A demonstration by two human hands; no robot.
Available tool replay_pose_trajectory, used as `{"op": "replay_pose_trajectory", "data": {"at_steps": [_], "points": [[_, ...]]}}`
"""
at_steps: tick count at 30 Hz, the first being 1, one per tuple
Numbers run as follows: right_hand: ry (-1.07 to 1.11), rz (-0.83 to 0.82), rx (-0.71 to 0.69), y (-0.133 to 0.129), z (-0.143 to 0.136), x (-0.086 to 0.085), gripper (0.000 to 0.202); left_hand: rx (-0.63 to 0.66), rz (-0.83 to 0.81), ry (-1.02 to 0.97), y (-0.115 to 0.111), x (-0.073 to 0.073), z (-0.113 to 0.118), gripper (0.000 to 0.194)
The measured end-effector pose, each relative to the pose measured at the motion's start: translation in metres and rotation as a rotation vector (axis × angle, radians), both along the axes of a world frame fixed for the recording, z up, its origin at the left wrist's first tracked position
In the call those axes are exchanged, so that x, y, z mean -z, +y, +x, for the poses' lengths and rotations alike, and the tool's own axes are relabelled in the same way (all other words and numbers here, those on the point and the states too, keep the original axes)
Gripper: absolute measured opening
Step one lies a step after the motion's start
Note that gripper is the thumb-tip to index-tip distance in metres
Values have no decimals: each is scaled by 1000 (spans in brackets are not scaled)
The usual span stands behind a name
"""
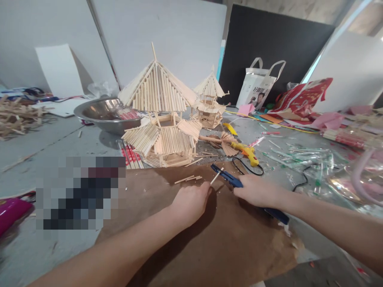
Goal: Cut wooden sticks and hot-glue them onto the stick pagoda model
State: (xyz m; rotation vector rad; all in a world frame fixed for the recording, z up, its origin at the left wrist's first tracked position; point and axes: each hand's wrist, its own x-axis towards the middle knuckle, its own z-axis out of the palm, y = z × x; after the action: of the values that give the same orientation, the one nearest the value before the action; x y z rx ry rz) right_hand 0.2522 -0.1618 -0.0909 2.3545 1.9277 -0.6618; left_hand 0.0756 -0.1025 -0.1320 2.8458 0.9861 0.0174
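My left hand [191, 202] is closed around a short thin wooden stick [216, 176]. The stick's far end lies at the jaws of a dark blue hand cutter [229, 177], gripped in my right hand [259, 190]. The cutter's long handle shows behind my right wrist. Several cut stick pieces [191, 178] lie on a brown sheet [239, 243] just beyond my left hand. Further back stands a pavilion model [163, 139] built of wooden sticks, with a pointed roof over a wider lower roof.
A smaller stick pavilion [209, 104] stands behind on the right. Left of the models are a metal bowl [103, 123] and a pile of sticks [18, 117]. A yellow glue gun [249, 154], plastic wrappers [302, 157] and a white bag [254, 89] are to the right.
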Motion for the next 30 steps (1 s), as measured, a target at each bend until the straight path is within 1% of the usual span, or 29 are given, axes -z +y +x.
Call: {"op": "replay_pose_trajectory", "data": {"at_steps": [2,5,10,14,20,24,30], "points": [[-3,26,1,-1,1,2,20,5,6,8,0,0,0,24],[25,-12,39,0,2,5,19,4,2,22,-1,0,0,25],[209,-105,93,4,7,10,20,-8,-5,42,-1,0,1,29],[282,-130,114,6,9,13,22,-14,-6,42,0,0,3,29],[309,-178,104,12,10,13,16,-19,-34,68,-1,-4,5,28],[305,-207,98,15,11,13,15,-20,-19,67,-3,-7,6,26],[296,-215,82,17,9,13,12,-37,-30,92,-4,-9,7,23]]}}
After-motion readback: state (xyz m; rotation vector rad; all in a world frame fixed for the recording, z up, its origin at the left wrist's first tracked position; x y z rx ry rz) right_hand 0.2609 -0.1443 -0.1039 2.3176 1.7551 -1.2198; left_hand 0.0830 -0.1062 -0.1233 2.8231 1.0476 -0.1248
